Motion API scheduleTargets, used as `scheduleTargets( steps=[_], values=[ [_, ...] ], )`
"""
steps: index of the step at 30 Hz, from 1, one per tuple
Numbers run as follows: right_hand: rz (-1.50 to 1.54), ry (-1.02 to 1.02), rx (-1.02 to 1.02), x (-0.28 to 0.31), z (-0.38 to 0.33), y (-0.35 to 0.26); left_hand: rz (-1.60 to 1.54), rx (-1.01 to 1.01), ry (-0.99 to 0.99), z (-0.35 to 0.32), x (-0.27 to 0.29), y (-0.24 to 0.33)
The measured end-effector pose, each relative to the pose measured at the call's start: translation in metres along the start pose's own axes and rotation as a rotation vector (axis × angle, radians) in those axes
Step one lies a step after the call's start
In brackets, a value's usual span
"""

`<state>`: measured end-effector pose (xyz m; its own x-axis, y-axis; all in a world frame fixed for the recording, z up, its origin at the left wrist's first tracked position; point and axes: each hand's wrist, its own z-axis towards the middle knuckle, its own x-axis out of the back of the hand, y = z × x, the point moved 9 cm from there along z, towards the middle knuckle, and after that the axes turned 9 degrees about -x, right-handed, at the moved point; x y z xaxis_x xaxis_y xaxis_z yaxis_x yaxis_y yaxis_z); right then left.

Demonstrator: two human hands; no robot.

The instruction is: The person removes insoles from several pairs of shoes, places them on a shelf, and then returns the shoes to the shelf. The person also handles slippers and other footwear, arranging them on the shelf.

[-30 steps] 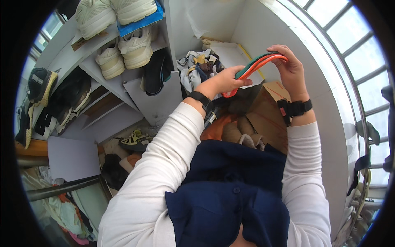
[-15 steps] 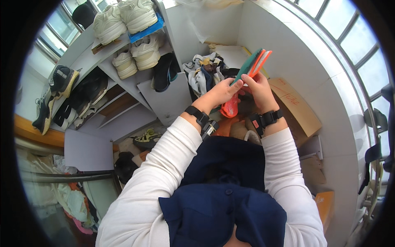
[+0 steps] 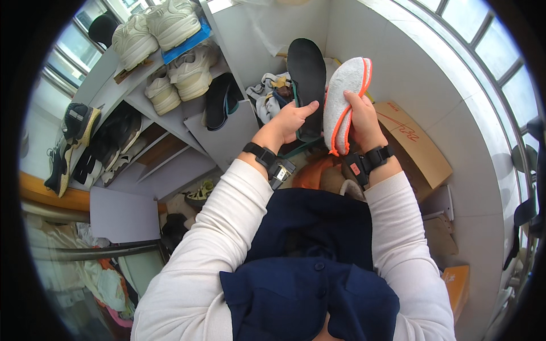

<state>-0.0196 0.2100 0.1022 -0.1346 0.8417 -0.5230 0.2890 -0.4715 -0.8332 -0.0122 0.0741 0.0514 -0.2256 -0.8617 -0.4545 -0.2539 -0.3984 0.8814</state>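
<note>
In my left hand [image 3: 286,123] is a black insole [image 3: 307,74] with a teal edge, held upright with the thumb across its face. The fingers are wrapped behind it. Just to its right, my right hand [image 3: 364,120] grips a pair of light grey insoles [image 3: 344,82] rimmed in orange, one overlapping the other, the thumb pressed on the front. The two sets are side by side with a narrow gap. Behind the black insole is a heap of socks and cloth [image 3: 266,95]. An orange cloth or bag [image 3: 311,175] lies below the hands.
A white shoe cabinet at left holds cream sneakers [image 3: 173,25], dark sneakers [image 3: 79,122] and more black insoles [image 3: 222,102] by a tilted-out door [image 3: 219,133]. At right, a cardboard box [image 3: 418,136] stands against the tiled wall [image 3: 472,125]. An orange box [image 3: 456,287] sits lower right.
The insoles, held together edge-on by both hands before, are now split between them. The black one is in my left hand, the grey pair in my right, with their faces turned into view.
</note>
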Motion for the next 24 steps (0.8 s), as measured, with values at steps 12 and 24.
scheduleTargets(
  steps=[12, 24],
  values=[
    [-0.121, -0.123, -0.049, -0.011, 0.006, 0.012, -0.04, -0.16, -0.193, 0.006, -0.012, 0.014],
    [-0.413, -0.1, -0.455, -0.004, 0.001, 0.054, 0.252, -0.132, 0.288, 0.01, 0.032, 0.005]
  ],
)
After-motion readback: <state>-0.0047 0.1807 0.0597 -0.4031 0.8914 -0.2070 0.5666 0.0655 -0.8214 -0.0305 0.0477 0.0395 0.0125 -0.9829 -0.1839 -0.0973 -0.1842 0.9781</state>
